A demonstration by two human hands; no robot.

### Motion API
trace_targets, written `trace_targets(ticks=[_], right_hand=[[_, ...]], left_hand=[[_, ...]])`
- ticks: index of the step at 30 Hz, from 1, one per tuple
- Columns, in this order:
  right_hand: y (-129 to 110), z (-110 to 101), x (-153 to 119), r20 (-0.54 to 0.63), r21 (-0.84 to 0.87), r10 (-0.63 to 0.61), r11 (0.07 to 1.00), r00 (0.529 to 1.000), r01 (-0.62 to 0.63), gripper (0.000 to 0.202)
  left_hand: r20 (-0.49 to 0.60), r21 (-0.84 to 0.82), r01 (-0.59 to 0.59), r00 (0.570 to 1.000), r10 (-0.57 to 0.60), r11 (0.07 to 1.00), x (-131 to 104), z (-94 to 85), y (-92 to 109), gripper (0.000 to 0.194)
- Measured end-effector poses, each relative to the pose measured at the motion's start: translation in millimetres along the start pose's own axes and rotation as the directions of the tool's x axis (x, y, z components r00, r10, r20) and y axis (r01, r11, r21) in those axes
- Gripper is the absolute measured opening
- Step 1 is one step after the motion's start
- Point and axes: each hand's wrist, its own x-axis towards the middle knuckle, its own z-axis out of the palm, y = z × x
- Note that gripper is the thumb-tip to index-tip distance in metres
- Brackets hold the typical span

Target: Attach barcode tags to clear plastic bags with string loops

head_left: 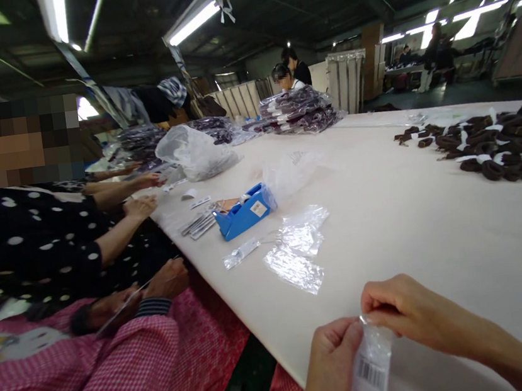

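Note:
A small clear plastic bag point(374, 362) with a white barcode label is held over the near table edge. My left hand point(334, 359) grips its left side, thumb on top. The fingers of my right hand point(401, 308) are closed on the bag's upper end; whatever lies beneath them is hidden. Beyond my hands, a loose pile of clear plastic bags point(296, 251) lies on the white table point(406, 254). A single small packet point(242, 253) rests to the left of that pile.
A blue tape dispenser point(244, 215) stands mid-table near flat labelled strips point(200, 222). Dark brown banded bundles point(497, 141) cover the right side. Bagged dark goods point(298, 110) are stacked at the back, near a white plastic bag point(196, 152). Co-workers' hands point(169, 279) work along the left edge.

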Motion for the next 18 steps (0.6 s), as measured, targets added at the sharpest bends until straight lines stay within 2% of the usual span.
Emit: trace_targets(ticks=[7,9,10,13,15,18], right_hand=[[-4.5,0.4,-0.7,-0.013,-0.022,-0.064,0.998,0.998,0.064,0.023],[-1.4,4.3,-3.0,-0.063,-0.026,-0.016,1.000,0.998,0.014,0.027],[1.3,6.8,-4.1,-0.080,-0.019,0.031,0.999,0.996,-0.033,0.035],[10.1,14.7,-5.6,-0.039,0.017,0.163,0.987,0.986,-0.163,0.061],[13.7,18.6,-4.3,0.052,0.070,0.165,0.983,0.985,-0.168,0.049],[14.6,23.1,-1.0,0.185,0.202,0.112,0.968,0.976,-0.150,0.013]], left_hand=[[-0.032,0.044,-0.047,0.998,0.048,0.998,2.4,-3.2,-1.5,0.044],[-0.053,0.077,-0.091,0.994,0.095,0.993,1.3,-2.7,0.5,0.041],[-0.061,0.101,-0.115,0.991,0.122,0.988,0.1,-2.5,1.3,0.040],[-0.030,0.189,-0.200,0.977,0.210,0.961,-4.8,-3.9,1.4,0.038],[-0.007,0.264,-0.233,0.970,0.244,0.936,-7.7,-7.4,-1.1,0.034],[-0.020,0.364,-0.218,0.970,0.242,0.905,-8.4,-14.9,-6.6,0.035]])
